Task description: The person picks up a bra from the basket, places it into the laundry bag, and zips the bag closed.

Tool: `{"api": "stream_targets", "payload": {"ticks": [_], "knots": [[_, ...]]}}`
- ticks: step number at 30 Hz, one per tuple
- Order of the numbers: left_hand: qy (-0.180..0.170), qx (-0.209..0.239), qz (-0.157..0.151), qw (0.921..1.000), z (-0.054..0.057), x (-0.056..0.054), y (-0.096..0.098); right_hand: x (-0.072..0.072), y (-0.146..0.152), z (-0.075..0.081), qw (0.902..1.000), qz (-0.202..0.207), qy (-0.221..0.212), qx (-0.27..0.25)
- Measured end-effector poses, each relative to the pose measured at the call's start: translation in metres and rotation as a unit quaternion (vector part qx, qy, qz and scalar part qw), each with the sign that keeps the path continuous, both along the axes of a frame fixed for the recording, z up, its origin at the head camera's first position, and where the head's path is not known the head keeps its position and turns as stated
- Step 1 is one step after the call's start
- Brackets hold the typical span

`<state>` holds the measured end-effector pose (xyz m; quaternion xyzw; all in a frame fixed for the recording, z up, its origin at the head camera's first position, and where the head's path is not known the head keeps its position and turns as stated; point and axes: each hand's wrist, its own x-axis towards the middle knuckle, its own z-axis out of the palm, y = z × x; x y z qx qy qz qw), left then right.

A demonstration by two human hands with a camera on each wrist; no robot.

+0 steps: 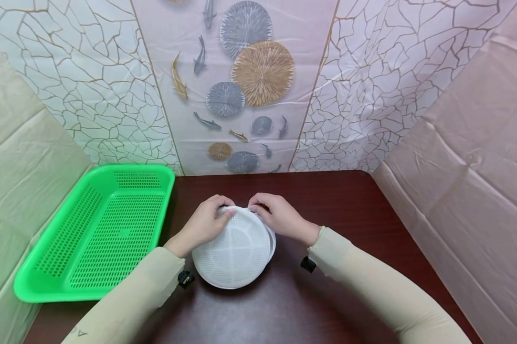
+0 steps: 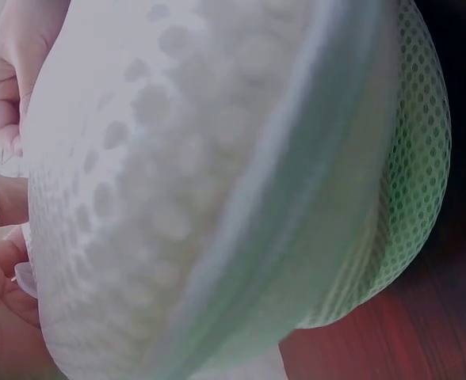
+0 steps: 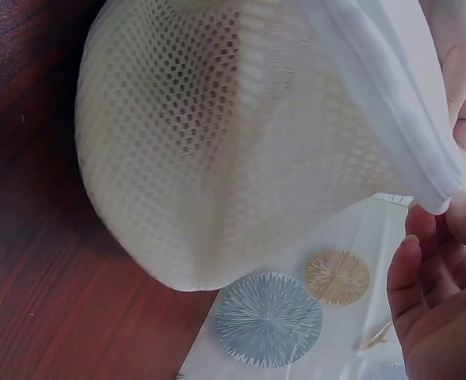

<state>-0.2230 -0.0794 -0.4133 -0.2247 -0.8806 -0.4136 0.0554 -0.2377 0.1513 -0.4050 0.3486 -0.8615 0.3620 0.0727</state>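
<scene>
A round white mesh laundry bag stands tilted over the table between both hands. My left hand grips its upper left edge, thumb on the near face and fingers behind. At the top right of the rim, my right hand pinches the edge with thumb and fingers. The right wrist view shows a smooth white zipper band along the rim, its end at my right fingertips. In the left wrist view the honeycomb mesh fills most of the picture and partly hides my left hand.
A green plastic basket with slotted walls stands on the left of the dark reddish-brown table. Patterned sheeting hangs behind the table, and plain beige cloth closes off the right side.
</scene>
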Motion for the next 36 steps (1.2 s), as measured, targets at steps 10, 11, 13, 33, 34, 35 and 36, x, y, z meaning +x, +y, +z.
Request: {"api": "stream_targets", "payload": {"ticks": [10,11,13,33,34,35,36], "knots": [[-0.004,0.006,0.017,0.9998,-0.006,-0.003,-0.007,0.001,0.001,-0.004,0.9996,-0.020,-0.016,0.015],[-0.004,0.007,0.017,0.9998,-0.007,-0.003,-0.007,0.002,0.002,-0.004,0.9995,-0.020,-0.017,0.015],[-0.003,0.007,0.017,0.9998,-0.008,-0.003,-0.007,0.002,0.002,-0.005,0.9995,-0.022,-0.018,0.014],[-0.007,0.008,0.061,0.9981,-0.008,-0.003,-0.009,0.003,0.007,-0.013,0.9996,-0.022,-0.019,0.009],[-0.008,0.008,0.062,0.9980,-0.008,-0.002,-0.009,0.003,0.007,-0.014,0.9996,-0.020,-0.019,0.008],[-0.009,0.008,0.063,0.9979,-0.008,-0.002,-0.009,0.003,0.008,-0.014,0.9996,-0.019,-0.018,0.008],[-0.011,0.009,0.063,0.9979,-0.008,-0.002,-0.009,0.002,0.008,-0.015,0.9996,-0.019,-0.018,0.008]]}}
